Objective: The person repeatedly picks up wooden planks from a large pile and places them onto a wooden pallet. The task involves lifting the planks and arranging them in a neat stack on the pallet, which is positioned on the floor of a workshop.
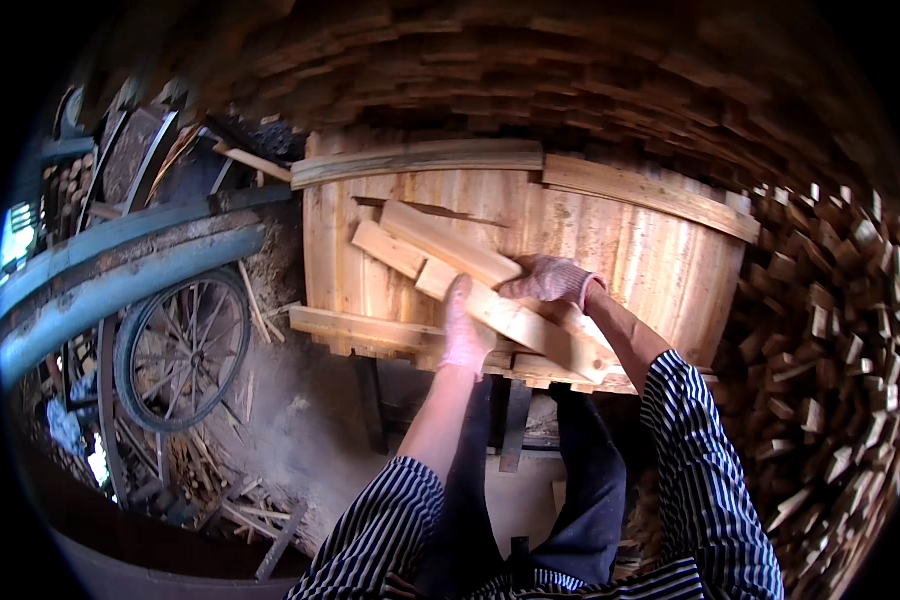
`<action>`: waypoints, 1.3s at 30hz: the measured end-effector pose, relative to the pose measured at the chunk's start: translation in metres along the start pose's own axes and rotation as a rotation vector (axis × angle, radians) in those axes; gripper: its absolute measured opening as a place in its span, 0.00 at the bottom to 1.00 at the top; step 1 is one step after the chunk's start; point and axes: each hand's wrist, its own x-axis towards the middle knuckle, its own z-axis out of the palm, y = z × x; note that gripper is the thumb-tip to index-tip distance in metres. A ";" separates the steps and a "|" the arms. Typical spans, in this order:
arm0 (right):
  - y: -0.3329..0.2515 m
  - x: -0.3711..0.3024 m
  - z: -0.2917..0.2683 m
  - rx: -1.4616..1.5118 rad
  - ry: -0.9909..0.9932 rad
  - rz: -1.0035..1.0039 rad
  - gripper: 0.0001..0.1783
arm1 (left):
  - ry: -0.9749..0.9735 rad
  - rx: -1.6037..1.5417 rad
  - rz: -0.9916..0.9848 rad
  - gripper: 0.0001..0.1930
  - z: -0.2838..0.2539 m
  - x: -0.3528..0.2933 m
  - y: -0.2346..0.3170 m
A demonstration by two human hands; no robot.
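Observation:
Both of my hands wear light pinkish work gloves. My left hand point(463, 325) is closed on a short, pale wooden board point(510, 316), its thumb lying across the top face. My right hand point(553, 280) curls its fingers down at the far edge of the same board; the undersides of the fingers are hidden. Beyond the held board lies a second board point(448, 242), its right end close to my right fingers. A third wooden piece point(388, 250) shows partly, overlapped by the held board. All rest over a wooden-slat worktop point(650, 265).
Long wooden strips point(420, 160) edge the worktop's far side, and another strip point(365, 327) runs along its near left. Stacked wood pieces point(810, 330) fill the right and far sides. At left stand a spoked wheel point(198, 353) and blue pipes point(140, 280); scrap wood point(255, 515) litters the floor.

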 end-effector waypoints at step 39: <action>0.037 -0.243 0.115 0.880 0.777 -0.178 0.57 | -0.102 0.970 -0.175 0.40 0.074 -0.141 -0.060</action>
